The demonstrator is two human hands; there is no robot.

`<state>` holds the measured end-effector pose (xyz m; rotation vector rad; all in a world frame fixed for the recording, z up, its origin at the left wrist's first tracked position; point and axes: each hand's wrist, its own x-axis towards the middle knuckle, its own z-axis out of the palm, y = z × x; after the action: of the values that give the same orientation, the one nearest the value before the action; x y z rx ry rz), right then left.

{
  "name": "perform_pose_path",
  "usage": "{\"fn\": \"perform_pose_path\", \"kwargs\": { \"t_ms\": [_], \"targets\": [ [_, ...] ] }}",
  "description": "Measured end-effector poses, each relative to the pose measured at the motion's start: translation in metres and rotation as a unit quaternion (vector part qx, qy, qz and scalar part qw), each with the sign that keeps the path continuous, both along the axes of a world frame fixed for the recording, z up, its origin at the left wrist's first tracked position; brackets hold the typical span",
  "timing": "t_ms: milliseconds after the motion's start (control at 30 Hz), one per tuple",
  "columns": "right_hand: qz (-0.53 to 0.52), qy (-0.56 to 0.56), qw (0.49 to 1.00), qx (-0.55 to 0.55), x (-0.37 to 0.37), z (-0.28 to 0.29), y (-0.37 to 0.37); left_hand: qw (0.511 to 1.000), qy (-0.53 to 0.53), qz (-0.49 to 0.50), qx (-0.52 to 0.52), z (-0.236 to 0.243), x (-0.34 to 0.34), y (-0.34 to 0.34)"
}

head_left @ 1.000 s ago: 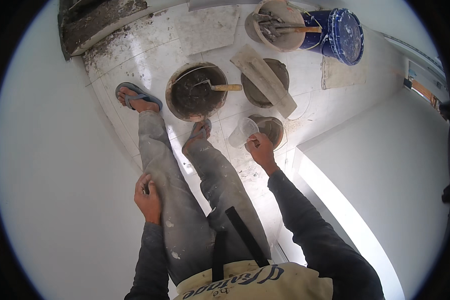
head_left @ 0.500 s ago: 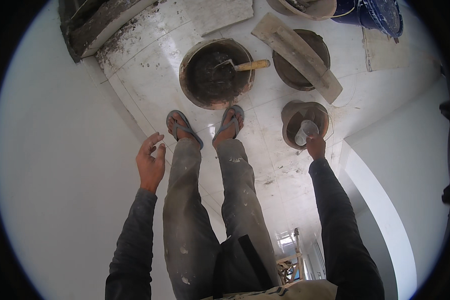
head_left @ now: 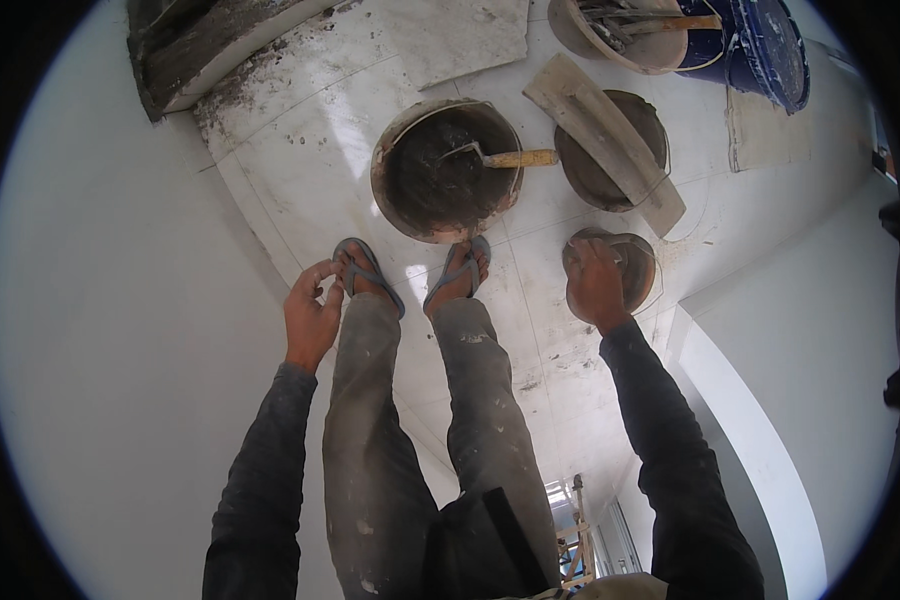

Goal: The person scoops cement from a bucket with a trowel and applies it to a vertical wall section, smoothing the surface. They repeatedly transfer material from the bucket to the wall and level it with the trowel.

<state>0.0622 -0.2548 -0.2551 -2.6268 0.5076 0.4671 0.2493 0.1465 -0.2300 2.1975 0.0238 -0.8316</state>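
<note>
Right hand (head_left: 598, 285) has moved over the small bucket (head_left: 640, 268), grip unclear; left hand (head_left: 312, 318) hangs loosely spread.

Small bucket (head_left: 638, 264) partly hidden behind the right fingers (head_left: 581, 258)

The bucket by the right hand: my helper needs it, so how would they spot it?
Start at the big bucket holding a trowel, then look right and lower down. There a smaller brown bucket sits, partly covered by the right hand. Unlike its neighbours, it shows no trowel or board.
</note>
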Motion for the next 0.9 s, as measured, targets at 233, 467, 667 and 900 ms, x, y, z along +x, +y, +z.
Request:
{"fn": "perform_pose_path", "kwargs": {
  "t_ms": [233,467,667,900],
  "targets": [
    [-0.054,-0.197,0.979,0.012,0.167,-0.016,0.025,0.985,-0.131,-0.092,-0.063,-0.053,0.067,-0.077],
    [0.046,-0.147,0.966,0.209,0.160,-0.011,0.025,0.983,0.017,-0.008,-0.184,-0.092,0.117,-0.160],
    [0.232,-0.023,0.958,0.167,0.140,-0.008,0.015,0.986,-0.058,-0.153,-0.020,-0.124,0.086,-0.098],
    [0.391,-0.004,0.900,-0.190,0.177,-0.095,0.031,0.945,0.218,-0.033,-0.240,-0.172,0.043,-0.061]
  ]
}}
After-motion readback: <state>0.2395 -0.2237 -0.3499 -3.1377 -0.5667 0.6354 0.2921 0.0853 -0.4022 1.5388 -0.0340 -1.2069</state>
